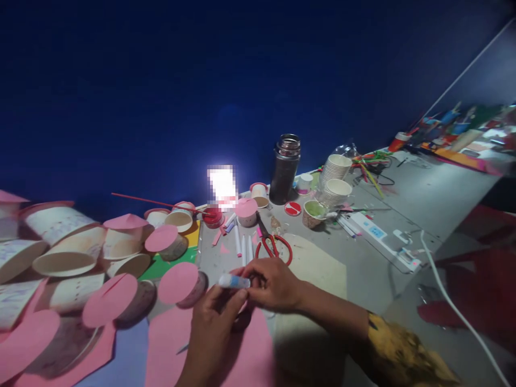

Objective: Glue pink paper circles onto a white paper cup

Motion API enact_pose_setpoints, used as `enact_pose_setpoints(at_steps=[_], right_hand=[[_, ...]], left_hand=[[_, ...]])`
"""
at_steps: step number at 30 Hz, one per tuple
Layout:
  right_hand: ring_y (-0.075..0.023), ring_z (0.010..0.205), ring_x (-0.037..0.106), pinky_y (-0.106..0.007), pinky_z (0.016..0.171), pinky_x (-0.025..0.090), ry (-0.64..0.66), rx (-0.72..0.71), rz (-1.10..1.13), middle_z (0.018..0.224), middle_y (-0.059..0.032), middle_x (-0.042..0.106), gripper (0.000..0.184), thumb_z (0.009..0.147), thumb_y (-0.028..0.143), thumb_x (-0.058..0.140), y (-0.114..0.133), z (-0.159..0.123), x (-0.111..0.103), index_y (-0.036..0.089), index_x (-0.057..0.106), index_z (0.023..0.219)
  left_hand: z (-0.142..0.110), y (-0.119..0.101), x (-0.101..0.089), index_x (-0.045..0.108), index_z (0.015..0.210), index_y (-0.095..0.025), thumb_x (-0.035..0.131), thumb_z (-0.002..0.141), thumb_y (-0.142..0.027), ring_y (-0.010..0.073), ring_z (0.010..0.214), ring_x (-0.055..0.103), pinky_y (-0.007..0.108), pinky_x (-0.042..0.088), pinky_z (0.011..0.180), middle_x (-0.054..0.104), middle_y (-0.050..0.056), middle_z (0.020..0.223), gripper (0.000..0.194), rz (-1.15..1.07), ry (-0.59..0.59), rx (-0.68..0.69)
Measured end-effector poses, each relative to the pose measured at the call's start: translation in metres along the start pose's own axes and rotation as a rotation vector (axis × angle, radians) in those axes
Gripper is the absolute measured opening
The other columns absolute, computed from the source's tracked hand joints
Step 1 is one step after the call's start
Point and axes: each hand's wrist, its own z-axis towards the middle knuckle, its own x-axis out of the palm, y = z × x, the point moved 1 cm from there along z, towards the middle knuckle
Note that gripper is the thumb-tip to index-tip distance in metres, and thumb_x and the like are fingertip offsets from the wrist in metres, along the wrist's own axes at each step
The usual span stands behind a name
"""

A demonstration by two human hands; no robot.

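My left hand (212, 325) and my right hand (274, 284) meet over a sheet of pink paper (169, 357). Between their fingertips is a small white tube with a blue label (233, 281), lying roughly level. Both hands are closed around it, and the fingers hide part of it. A thin grey pointed tip (183, 349) shows beside my left hand; I cannot tell what it belongs to. Just beyond my right hand lie red-handled scissors (276, 248) and several white markers (244, 244).
Paper cups with pink discs (108, 298) crowd the left side. Behind stand a dark flask (285, 174), stacked paper cups (337, 174) and a cup with green content (313, 214). A power strip (381, 239) with a white cable (447, 301) lies right; a bright light (223, 185) glows behind.
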Motion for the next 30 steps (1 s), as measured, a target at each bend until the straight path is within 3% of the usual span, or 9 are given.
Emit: enact_pose_setpoints(at_steps=[3,5,9,12,15,20,24,27,30], right_hand=[[-0.0142,0.071,0.069,-0.023,0.068,0.047,0.115,-0.002,-0.086,0.091,0.0000,0.080,0.027,0.081,0.038,0.083,0.006,0.001,-0.002,0.022,0.073,0.100],[-0.0157,0.081,0.072,-0.023,0.073,0.046,0.121,0.074,-0.266,0.089,0.0003,0.080,0.022,0.089,0.041,0.077,0.007,0.007,-0.014,0.024,0.075,0.101],[-0.0184,0.099,0.072,-0.025,0.083,0.045,-0.002,0.397,-0.685,0.108,-0.0050,0.080,0.025,0.105,0.031,0.052,-0.008,0.029,-0.054,0.024,0.076,0.110],[-0.0244,0.103,0.071,-0.029,0.085,0.045,-0.053,0.478,-0.781,0.109,-0.0140,0.078,0.027,0.103,0.024,0.050,-0.028,0.051,-0.080,0.017,0.076,0.103],[-0.0284,0.106,0.070,-0.032,0.086,0.047,-0.108,0.544,-0.849,0.112,-0.0194,0.076,0.028,0.103,0.023,0.048,-0.045,0.071,-0.090,0.013,0.074,0.108],[-0.0311,0.113,0.068,-0.035,0.092,0.049,-0.167,0.564,-0.866,0.124,-0.0232,0.069,0.032,0.102,0.032,0.053,-0.058,0.102,-0.079,0.011,0.069,0.120],[-0.0315,0.116,0.068,-0.036,0.095,0.048,-0.187,0.571,-0.785,0.123,-0.0232,0.069,0.026,0.099,0.023,0.055,-0.067,0.116,-0.075,0.011,0.071,0.115],[-0.0316,0.115,0.067,-0.036,0.093,0.048,-0.206,0.577,-0.667,0.118,-0.0225,0.071,0.023,0.091,0.016,0.060,-0.072,0.110,-0.084,0.010,0.073,0.108],[-0.0285,0.094,0.070,-0.033,0.078,0.050,-0.162,0.545,-0.451,0.096,-0.0172,0.074,0.016,0.084,0.021,0.065,-0.068,0.089,-0.090,0.010,0.074,0.091]], left_hand=[[-0.003,0.001,-0.003,0.079,0.102,-0.016,0.091,0.063,-0.044,0.0319,0.090,0.077,0.040,0.065,0.073,0.080,0.012,0.095,0.050,-0.059,-0.127,0.001],[-0.008,-0.001,-0.007,0.078,0.108,-0.017,0.091,0.063,-0.047,0.0332,0.089,0.078,0.043,0.065,0.075,0.081,0.013,0.097,0.055,-0.086,-0.169,-0.003],[-0.016,0.001,-0.014,0.081,0.097,-0.014,0.094,0.055,-0.048,0.0362,0.087,0.078,0.043,0.066,0.075,0.082,0.014,0.093,0.055,-0.096,-0.222,-0.023],[-0.017,0.010,-0.020,0.080,0.099,-0.016,0.090,0.063,-0.048,0.0342,0.096,0.078,0.039,0.065,0.080,0.082,0.014,0.102,0.050,-0.094,-0.189,-0.012],[-0.015,0.017,-0.021,0.079,0.102,-0.016,0.088,0.067,-0.048,0.0333,0.099,0.077,0.038,0.064,0.082,0.081,0.014,0.106,0.048,-0.095,-0.169,-0.010],[-0.017,0.015,-0.016,0.079,0.097,-0.012,0.088,0.066,-0.049,0.0328,0.093,0.077,0.040,0.063,0.081,0.081,0.015,0.096,0.049,-0.077,-0.145,0.017],[-0.019,0.016,-0.016,0.080,0.093,-0.013,0.086,0.067,-0.048,0.0307,0.089,0.075,0.038,0.062,0.077,0.080,0.014,0.095,0.044,-0.032,-0.102,0.058],[-0.018,0.017,-0.020,0.080,0.095,-0.014,0.083,0.073,-0.048,0.0311,0.095,0.074,0.038,0.061,0.083,0.080,0.013,0.099,0.041,0.031,-0.065,0.071],[-0.015,0.020,-0.026,0.078,0.107,-0.016,0.079,0.079,-0.050,0.0304,0.100,0.073,0.038,0.059,0.087,0.079,0.011,0.102,0.044,0.085,-0.035,0.063]])
